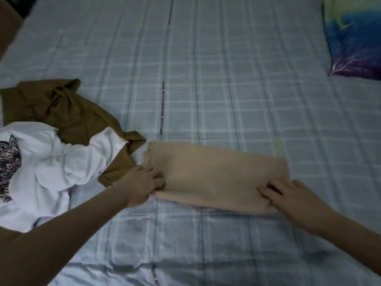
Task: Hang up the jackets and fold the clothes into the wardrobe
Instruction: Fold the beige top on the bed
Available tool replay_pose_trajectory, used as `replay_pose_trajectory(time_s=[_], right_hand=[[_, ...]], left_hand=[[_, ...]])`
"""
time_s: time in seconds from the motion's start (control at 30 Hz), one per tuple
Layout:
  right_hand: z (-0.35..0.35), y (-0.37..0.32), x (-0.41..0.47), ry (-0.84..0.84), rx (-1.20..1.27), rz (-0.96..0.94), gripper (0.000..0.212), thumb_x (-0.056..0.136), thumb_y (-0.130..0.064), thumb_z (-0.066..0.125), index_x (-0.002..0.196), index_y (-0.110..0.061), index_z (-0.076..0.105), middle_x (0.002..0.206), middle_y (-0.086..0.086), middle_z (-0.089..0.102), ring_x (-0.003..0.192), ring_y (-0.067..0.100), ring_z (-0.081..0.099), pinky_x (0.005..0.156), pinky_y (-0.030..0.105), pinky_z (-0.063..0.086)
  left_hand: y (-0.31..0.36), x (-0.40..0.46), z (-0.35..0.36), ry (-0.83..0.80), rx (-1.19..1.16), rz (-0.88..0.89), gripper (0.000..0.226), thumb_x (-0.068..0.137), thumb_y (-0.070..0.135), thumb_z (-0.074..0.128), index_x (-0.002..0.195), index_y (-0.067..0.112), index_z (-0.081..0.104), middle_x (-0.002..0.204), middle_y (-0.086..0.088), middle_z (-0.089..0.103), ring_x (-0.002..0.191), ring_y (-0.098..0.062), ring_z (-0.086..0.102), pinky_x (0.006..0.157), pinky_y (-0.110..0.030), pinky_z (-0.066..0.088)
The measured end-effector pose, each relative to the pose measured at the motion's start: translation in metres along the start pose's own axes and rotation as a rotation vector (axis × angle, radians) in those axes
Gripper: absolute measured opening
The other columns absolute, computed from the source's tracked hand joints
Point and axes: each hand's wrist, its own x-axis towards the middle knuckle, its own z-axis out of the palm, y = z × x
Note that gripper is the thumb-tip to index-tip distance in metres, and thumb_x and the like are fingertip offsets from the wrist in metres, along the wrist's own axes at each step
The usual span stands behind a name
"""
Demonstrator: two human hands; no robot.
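A folded beige cloth garment (pixel 214 174) is pinched at both ends on the pale blue checked bed sheet (pixel 226 79): left hand (pixel 142 184) and right hand (pixel 292 201), fingers closed on fabric.

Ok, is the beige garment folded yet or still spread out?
Folded: the beige garment lies as a compact layered rectangle, left hand and right hand gripping its ends.

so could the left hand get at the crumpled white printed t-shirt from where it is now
Probably yes. The left hand grips the folded beige garment at its left end, and the crumpled white printed t-shirt lies just beside it on the checked bedsheet, nothing between. It would need to let go first.
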Motion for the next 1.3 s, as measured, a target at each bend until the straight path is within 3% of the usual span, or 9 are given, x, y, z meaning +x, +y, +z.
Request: replay_pose_trajectory(time_s=[0.1,0.23,0.33,0.4,0.57,0.8,0.93,1.07,1.3], right_hand=[[0.016,-0.01,-0.013,-0.168,0.141,0.063,0.042,0.08,-0.058,0.047,0.112,-0.033,0.056,0.107,-0.009,0.056,0.078,0.013,0.06,0.061,0.029,0.041],[0.016,0.003,0.006,0.134,0.311,0.469,0.029,0.089,-0.032,0.056,0.113,-0.016,0.057,0.111,0.009,0.053,0.09,0.032,0.057,0.07,0.04,0.05],[0.022,0.015,0.028,0.102,0.602,0.934,0.05,0.091,-0.032,0.062,0.131,-0.007,0.047,0.131,0.021,0.041,0.119,0.04,0.039,0.096,0.049,0.04],[0.025,0.022,0.037,0.091,0.784,1.074,0.043,0.088,-0.037,0.065,0.116,-0.007,0.053,0.116,0.021,0.051,0.112,0.037,0.045,0.092,0.043,0.039],[0.025,0.031,0.033,0.353,1.045,1.138,0.029,0.089,-0.03,0.064,0.08,-0.009,0.048,0.069,0.004,0.05,0.067,0.022,0.046,0.063,0.034,0.034],[0.031,0.037,0.043,0.401,0.799,1.187,0.041,0.089,-0.022,0.065,0.121,-0.002,0.048,0.116,0.024,0.052,0.101,0.034,0.052,0.083,0.035,0.038],[0.01,-0.005,0.059,0.593,0.508,0.963,0.044,0.09,-0.016,0.043,0.132,-0.004,0.043,0.132,0.024,0.04,0.118,0.036,0.038,0.101,0.04,0.028],[0.019,-0.046,0.078,0.34,0.321,0.722,0.056,0.091,-0.033,0.041,0.142,-0.011,0.039,0.149,0.015,0.034,0.128,0.033,0.037,0.107,0.048,0.025],[0.058,-0.031,0.078,0.011,0.295,0.691,0.063,0.094,-0.046,0.023,0.15,-0.018,0.028,0.155,0.013,0.03,0.142,0.03,0.028,0.117,0.046,0.016]], left_hand=[[0.004,-0.004,0.015,-0.086,-0.225,-0.115,0.03,0.081,0.053,0.049,0.101,0.033,0.058,0.112,0.011,0.051,0.101,-0.015,0.054,0.074,-0.03,0.041],[-0.014,0.018,0.024,0.465,-0.477,-0.517,0.036,0.089,0.043,0.039,0.09,0.014,0.059,0.091,-0.007,0.056,0.082,-0.029,0.054,0.071,-0.041,0.047],[-0.027,0.046,0.023,0.488,-0.734,-1.014,0.039,0.09,0.034,0.057,0.117,0.007,0.055,0.116,-0.018,0.054,0.109,-0.037,0.05,0.092,-0.044,0.042],[-0.03,0.061,0.022,0.48,-0.898,-1.087,0.044,0.091,0.034,0.06,0.122,0.004,0.051,0.115,-0.018,0.058,0.107,-0.034,0.054,0.088,-0.04,0.043],[-0.039,0.066,0.018,0.609,-0.843,-1.027,0.025,0.099,0.027,0.051,0.106,0.005,0.061,0.093,-0.009,0.064,0.085,-0.022,0.054,0.076,-0.028,0.036],[-0.04,0.072,0.015,0.55,-0.768,-1.005,0.03,0.098,0.025,0.049,0.119,0.003,0.053,0.108,-0.017,0.06,0.101,-0.034,0.056,0.081,-0.034,0.039],[-0.002,0.069,0.013,0.621,-0.35,-0.634,0.042,0.091,0.032,0.04,0.125,0.009,0.051,0.131,-0.017,0.049,0.116,-0.037,0.047,0.095,-0.048,0.037],[0.035,0.078,0.025,0.442,-0.33,-0.367,0.049,0.098,0.041,0.03,0.143,0.025,0.042,0.16,-0.003,0.022,0.147,-0.025,0.018,0.117,-0.052,0.012],[0.021,0.073,0.064,0.296,-0.351,-0.534,0.056,0.1,0.05,0.014,0.154,0.038,0.012,0.163,0.006,0.006,0.15,-0.011,-0.004,0.12,-0.046,-0.003]])
